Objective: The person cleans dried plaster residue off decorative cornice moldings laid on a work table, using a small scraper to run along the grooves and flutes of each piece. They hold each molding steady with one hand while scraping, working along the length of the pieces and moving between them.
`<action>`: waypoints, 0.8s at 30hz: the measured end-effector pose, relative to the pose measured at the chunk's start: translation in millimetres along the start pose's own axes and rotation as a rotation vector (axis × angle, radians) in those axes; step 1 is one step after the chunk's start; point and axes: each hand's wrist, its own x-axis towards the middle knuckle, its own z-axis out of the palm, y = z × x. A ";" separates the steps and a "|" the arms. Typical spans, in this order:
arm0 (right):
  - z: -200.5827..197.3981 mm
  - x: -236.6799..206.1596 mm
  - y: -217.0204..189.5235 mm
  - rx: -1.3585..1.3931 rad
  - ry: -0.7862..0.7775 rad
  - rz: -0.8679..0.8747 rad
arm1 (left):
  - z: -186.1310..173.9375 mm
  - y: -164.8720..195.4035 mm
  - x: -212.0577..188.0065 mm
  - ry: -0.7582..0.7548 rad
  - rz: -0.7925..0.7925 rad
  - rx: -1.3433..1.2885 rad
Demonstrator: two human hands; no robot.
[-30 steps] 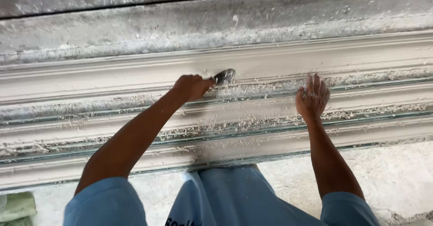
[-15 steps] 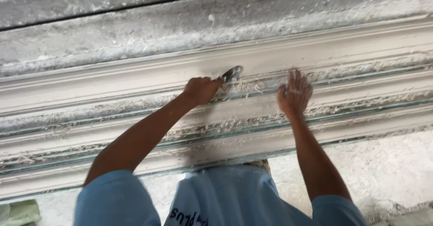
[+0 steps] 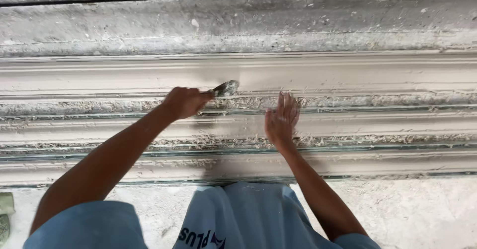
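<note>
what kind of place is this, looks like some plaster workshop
Likely a plaster moulding workshop or casting yard. Long white cornice mouldings lie in rows with crumbly residue, the left hand works a small brush along one, and the right hand rests flat nearby.

Even soft daylight, faint shadows under arms, slight blur, no glare.

Surface at 12 o'clock: a rough grey concrete band (image 3: 298,25), speckled with white plaster, with a dark seam along its upper edge.
Floor at 6 o'clock: pale, dusty concrete floor (image 3: 412,209).
Light: soft, even daylight; faint shadows.
</note>
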 end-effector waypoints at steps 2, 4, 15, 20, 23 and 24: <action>-27.6 7.1 43.9 -0.109 0.007 -0.035 | -12.6 -18.9 -29.1 -0.140 -0.092 -0.011; -70.3 22.3 103.0 -0.112 -0.005 0.068 | -17.8 -33.4 -48.2 -0.159 -0.164 0.023; -129.8 38.4 215.8 -0.317 0.041 0.226 | 13.0 -1.6 3.0 0.000 0.021 -0.113; -131.4 37.1 212.9 -0.309 0.064 0.185 | -0.8 -13.5 -7.4 -0.081 -0.038 -0.143; -131.5 33.9 213.6 -0.310 0.108 0.139 | 20.0 53.9 68.4 -0.217 0.028 -0.038; -132.1 33.8 214.7 -0.317 0.121 0.123 | 26.7 72.0 83.8 -0.071 0.092 -0.041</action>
